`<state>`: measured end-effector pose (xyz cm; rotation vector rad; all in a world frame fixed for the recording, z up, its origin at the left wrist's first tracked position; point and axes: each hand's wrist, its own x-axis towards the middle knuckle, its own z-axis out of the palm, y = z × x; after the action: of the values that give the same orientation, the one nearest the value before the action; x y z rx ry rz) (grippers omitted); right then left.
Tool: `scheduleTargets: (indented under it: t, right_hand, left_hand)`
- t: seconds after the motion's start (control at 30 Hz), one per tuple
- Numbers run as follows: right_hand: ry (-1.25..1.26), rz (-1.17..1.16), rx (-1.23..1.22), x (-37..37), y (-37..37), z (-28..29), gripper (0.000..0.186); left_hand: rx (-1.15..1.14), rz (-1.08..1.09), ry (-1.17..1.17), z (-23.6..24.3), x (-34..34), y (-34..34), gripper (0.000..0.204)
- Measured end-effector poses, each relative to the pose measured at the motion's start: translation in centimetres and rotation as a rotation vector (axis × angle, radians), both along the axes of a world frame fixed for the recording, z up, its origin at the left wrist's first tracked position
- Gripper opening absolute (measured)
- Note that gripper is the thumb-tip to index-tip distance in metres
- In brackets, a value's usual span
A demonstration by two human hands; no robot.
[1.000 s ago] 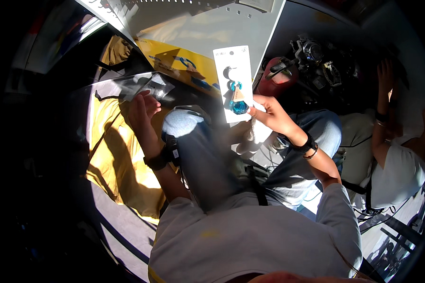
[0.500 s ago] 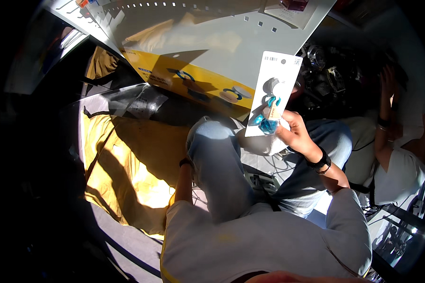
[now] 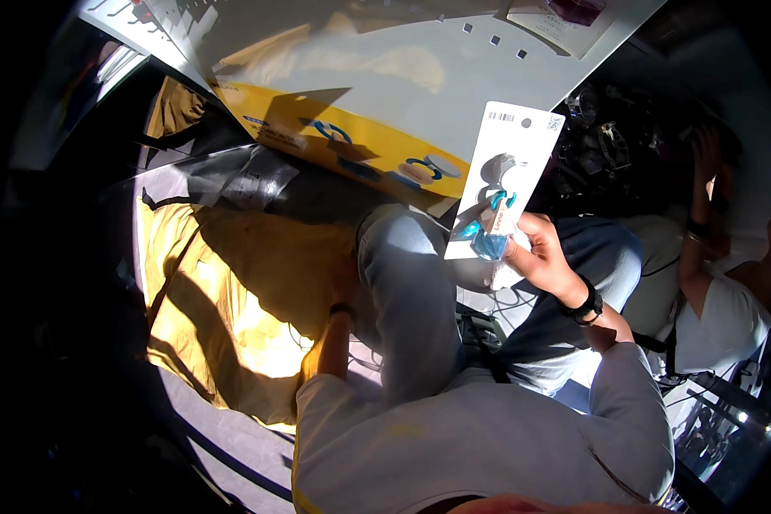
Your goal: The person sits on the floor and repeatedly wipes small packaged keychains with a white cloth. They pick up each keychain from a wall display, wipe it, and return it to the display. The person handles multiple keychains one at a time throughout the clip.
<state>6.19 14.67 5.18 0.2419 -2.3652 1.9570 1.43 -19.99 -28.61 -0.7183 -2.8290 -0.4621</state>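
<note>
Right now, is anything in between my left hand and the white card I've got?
Yes, your left leg. In this view it stands between your left hand, dim in shadow beside it, and the white card in your right hand.

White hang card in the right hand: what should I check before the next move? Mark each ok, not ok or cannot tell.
1. Right hand grips the white hang card: ok, thumb in front at its lower right.
2. Card upright: not ok, tilted with its top leaning right.
3. Hang hole uncovered: ok.
4. Turquoise piece on the card's front: ok, low down, near the thumb.
5. Left hand free: cannot tell, it is in shadow beside the left knee.
6. Co-worker's hand away from the card: ok, well to the right.
</note>
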Motion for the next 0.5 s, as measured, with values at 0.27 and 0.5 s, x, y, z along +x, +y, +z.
scheduleTargets:
  t: [0.27, 0.5]
  right_hand:
    - [0.027, -0.054, -0.015, 0.7, 0.5, 0.0, 0.019]
    - [0.104, -0.039, 0.004, 0.9, 0.8, 0.2, 0.021]
  left_hand:
    - [-0.07, -0.069, -0.083, -3.2, -1.0, -0.7, 0.016]
    - [-0.094, -0.033, -0.256, -2.5, -4.7, 0.1, 0.02]
